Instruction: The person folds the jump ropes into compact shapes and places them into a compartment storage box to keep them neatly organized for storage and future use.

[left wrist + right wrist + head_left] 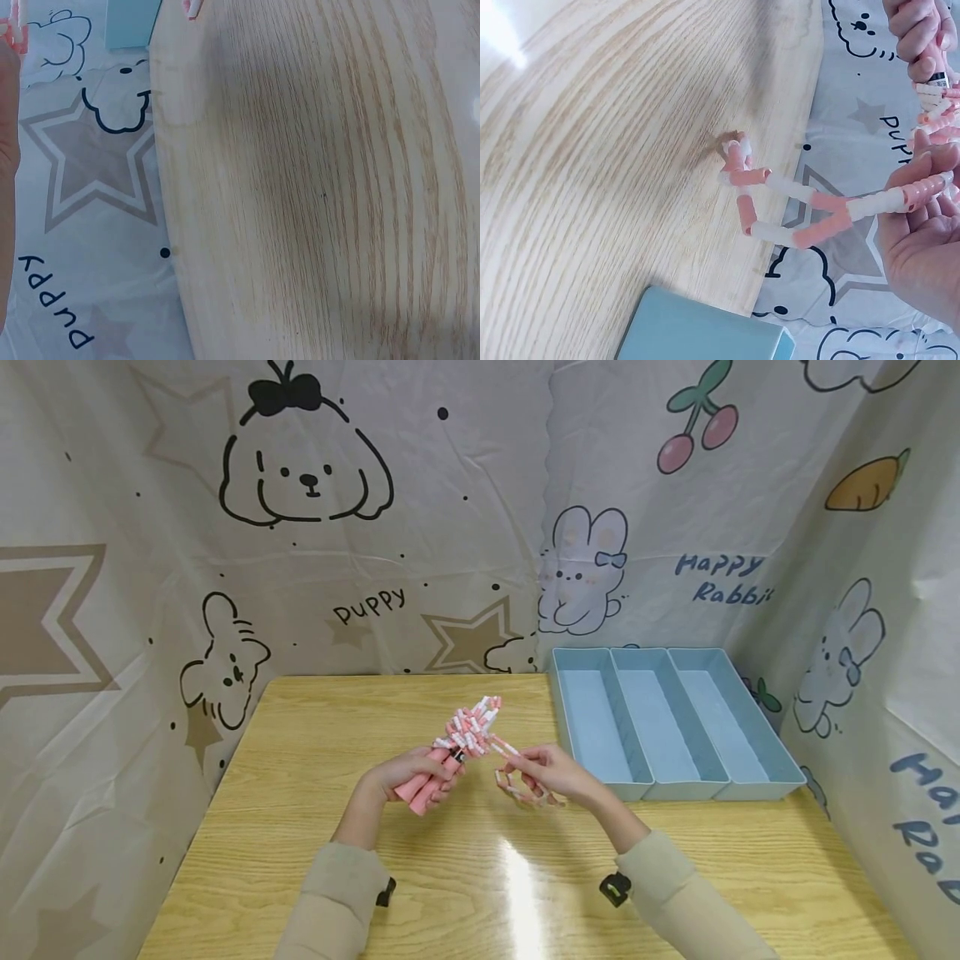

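A beaded jump rope with pink-and-white segments (468, 727) is bunched up above the table. My left hand (408, 772) grips its two pink handles (423, 785) side by side, with the wound part of the rope just beyond the fingers. To the right, my right hand (555, 770) pinches a length of the beaded rope between thumb and fingers. From that hand a loose loop (821, 232) hangs over the tabletop, as the right wrist view shows. In the left wrist view only an edge of the left hand (6, 135) appears.
A light-blue tray (686, 790) with three long compartments stands at the back right of the wooden table (315, 877), close beside the right hand. Printed cloth (465, 543) hangs behind the table and along its sides.
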Tool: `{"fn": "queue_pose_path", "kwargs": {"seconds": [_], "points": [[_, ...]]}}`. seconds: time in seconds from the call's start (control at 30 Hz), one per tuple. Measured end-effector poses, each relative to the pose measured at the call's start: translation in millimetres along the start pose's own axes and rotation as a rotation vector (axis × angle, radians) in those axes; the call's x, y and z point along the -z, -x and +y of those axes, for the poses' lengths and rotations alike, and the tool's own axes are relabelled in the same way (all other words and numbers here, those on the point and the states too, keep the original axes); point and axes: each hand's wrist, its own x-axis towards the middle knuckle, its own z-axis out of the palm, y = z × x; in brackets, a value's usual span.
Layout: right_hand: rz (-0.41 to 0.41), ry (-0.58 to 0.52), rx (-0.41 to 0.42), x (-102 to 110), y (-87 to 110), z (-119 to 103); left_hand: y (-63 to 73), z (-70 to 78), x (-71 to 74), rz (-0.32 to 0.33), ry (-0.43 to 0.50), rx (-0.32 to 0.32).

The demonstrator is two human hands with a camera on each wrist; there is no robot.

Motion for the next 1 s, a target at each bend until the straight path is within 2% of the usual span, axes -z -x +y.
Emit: {"fn": "queue_pose_path", "kwargs": {"seconds": [0.2,0.43,0.6,0.7,0.83,1.0], "points": [[0.000,0.059,0.032,-0.5,1.7,-4.9,-2.1,-4.3,4.2,0.025,-0.013,0.013],[-0.025,0.115,-0.002,0.5,4.7,-16.2,-3.1,-6.8,6.3,0.011,-0.022,0.023],[-0.020,0.179,0.023,2.4,6.3,-22.3,-3.2,-7.4,6.6,0.000,-0.023,0.023],[-0.024,0.228,0.051,4.1,6.7,-25.9,-3.1,-6.6,6.4,0.003,-0.024,0.026],[-0.011,0.336,0.134,6.4,6.3,-31.4,-3.5,-6.6,6.7,0.008,-0.032,0.032],[-0.003,0.456,0.206,8.9,5.4,-37.8,-2.7,-5.6,4.9,0.012,-0.052,0.063]]}}
